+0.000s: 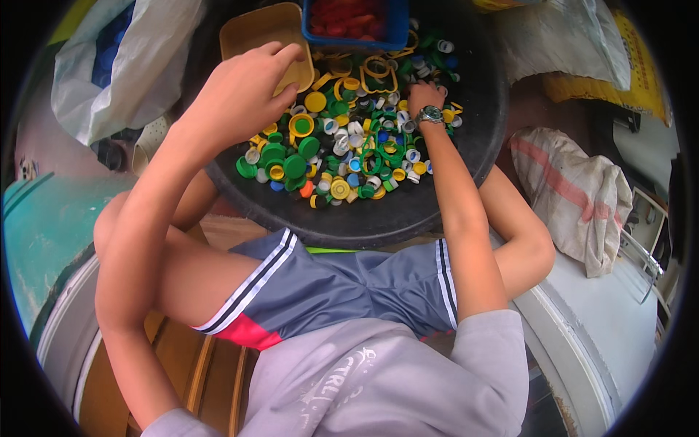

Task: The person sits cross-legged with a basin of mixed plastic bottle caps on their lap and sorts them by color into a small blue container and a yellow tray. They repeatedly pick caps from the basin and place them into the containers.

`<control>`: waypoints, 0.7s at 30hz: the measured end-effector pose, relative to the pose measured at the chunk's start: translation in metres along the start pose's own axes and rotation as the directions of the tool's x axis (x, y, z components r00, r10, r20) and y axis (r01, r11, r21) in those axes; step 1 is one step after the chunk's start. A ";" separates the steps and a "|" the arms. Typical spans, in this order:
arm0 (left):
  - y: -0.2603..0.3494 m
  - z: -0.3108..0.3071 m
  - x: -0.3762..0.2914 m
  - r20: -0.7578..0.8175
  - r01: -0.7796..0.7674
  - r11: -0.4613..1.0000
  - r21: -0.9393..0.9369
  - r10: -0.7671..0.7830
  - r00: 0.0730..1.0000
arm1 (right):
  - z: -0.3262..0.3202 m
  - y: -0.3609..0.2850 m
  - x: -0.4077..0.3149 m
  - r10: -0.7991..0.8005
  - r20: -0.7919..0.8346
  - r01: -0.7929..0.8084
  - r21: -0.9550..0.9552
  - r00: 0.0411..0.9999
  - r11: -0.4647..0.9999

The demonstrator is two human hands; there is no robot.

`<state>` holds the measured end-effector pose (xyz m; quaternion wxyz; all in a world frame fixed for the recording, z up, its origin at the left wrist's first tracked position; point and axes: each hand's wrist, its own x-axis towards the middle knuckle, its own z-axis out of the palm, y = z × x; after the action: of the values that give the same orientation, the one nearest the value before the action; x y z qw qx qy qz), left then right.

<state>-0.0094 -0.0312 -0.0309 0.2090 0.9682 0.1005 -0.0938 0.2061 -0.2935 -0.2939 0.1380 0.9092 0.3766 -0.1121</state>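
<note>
My left hand [248, 90] hovers over the near left side of a round black tub [338, 232], its thumb and fingers apart and nothing visible between them. Behind its fingertips is a tan plastic container [262, 27]. Loose plastic bottle caps and cap rings cover the tub's floor, among them a green cap [295, 166], a yellow cap [315, 101] and an orange cap [306, 189]. My right hand [426, 95], with a metal wristwatch [430, 114] at the wrist, reaches into the caps on the right. Its fingertips are partly hidden, so any grip is unclear.
A blue container [401, 41] holding red caps stands at the tub's far side. White sacks [158, 60] with blue items lie left. To the right are a white sack [562, 38], a yellow sack [633, 71] and a red-striped woven sack [568, 191].
</note>
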 end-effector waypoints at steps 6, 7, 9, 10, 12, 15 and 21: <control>-0.001 -0.001 0.000 -0.049 -0.063 0.998 0.000 0.062 0.997 | -0.072 0.010 -0.025 0.248 -0.317 -0.023 0.575 0.916 0.818; 0.000 -0.001 0.000 -0.030 -0.053 0.999 0.010 0.054 0.998 | -0.093 0.011 -0.026 0.288 -0.284 0.002 0.715 0.915 0.699; 0.002 -0.001 -0.001 -0.058 -0.070 0.997 0.030 0.072 0.996 | -0.127 -0.007 -0.026 0.234 -0.548 0.351 0.753 0.803 0.557; 0.003 -0.002 -0.001 -0.034 -0.044 0.999 0.016 0.044 0.998 | -0.139 -0.021 -0.037 0.188 -0.557 0.373 0.734 0.809 0.567; 0.003 -0.005 -0.001 -0.060 -0.053 0.999 0.004 0.053 0.997 | -0.140 -0.069 -0.088 0.131 -0.502 0.377 0.774 0.855 0.509; 0.002 -0.013 0.002 -0.090 -0.057 0.998 0.004 0.057 0.994 | -0.105 -0.158 -0.175 -0.197 -0.034 0.115 0.901 0.980 0.419; 0.005 -0.021 -0.005 -0.064 -0.103 0.994 -0.028 0.101 0.993 | -0.030 -0.197 -0.201 -0.305 0.057 0.202 0.632 0.951 0.748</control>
<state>-0.0102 -0.0277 -0.0092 0.2254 0.9711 0.0590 -0.0512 -0.0704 -0.2814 -0.2366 -0.1552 0.8321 0.4271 -0.3179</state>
